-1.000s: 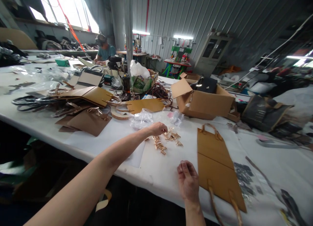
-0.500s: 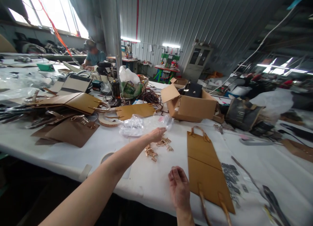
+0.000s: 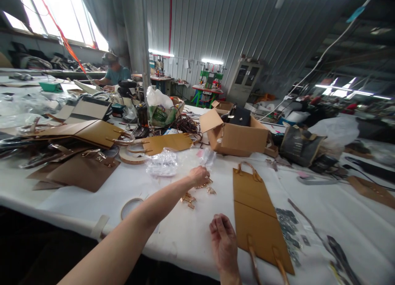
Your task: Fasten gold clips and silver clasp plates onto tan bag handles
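My left hand (image 3: 199,176) reaches across the white table to a loose pile of small gold metal fittings (image 3: 188,199). Its fingers are drawn together and point down among the pieces; what lies between them is hidden. Closer to me, my right hand (image 3: 224,242) is held palm up with curled fingers and the thumb against them. Whatever it may hold is too small to make out. Just right of that hand lies a flat tan bag panel (image 3: 254,207) with a looped handle at each end.
Dark small parts (image 3: 286,225) lie beside the panel. Behind the fittings are clear plastic bags (image 3: 163,163) and an open cardboard box (image 3: 243,137). Brown bag pieces (image 3: 82,172) are stacked at left, near a tape roll (image 3: 131,207). Another person (image 3: 117,73) sits farther back.
My left hand has lowered slightly onto the gold fittings. The right hand stays curled in nearly the same place. The whole view has shifted a little.
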`<state>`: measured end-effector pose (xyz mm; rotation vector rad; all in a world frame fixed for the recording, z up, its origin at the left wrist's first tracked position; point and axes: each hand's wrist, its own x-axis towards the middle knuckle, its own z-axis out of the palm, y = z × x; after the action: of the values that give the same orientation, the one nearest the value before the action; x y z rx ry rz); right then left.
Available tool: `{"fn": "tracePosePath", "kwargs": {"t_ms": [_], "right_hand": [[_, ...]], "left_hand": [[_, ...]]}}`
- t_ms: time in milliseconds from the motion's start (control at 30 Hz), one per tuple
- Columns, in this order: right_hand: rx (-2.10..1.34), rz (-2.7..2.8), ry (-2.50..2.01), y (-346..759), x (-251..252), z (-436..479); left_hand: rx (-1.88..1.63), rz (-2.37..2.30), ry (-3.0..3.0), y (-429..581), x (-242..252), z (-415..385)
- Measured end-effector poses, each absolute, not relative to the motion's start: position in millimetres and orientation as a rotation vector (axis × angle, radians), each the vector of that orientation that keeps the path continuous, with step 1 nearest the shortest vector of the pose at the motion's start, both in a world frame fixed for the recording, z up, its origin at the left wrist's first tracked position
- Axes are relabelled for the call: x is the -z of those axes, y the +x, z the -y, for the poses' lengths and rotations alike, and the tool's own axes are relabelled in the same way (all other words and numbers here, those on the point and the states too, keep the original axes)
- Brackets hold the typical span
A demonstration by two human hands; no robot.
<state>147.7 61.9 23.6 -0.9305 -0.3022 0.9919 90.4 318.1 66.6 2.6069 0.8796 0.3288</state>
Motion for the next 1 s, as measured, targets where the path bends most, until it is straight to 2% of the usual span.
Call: {"fn": "tracePosePath", "kwargs": {"t_ms": [267,633,800,1000], "right_hand": [[-0.986,0.327,-0.932,148,-21,-62],[-0.942,0.389,-0.96,146,-23,-63],[-0.95,0.428,-1.018,138,-28,-63],[-1.079,0.335,-0.995,95,-43,-66]], "left_hand": [[-0.337,-0.889,2.492,65,-69,-308],[-0.838,-0.989,1.965,-3,-80,-258],[-0.909,-1.005,1.649,-27,-66,-204],[-1.047,-0.779,0.831,-36,-49,-134]]}}
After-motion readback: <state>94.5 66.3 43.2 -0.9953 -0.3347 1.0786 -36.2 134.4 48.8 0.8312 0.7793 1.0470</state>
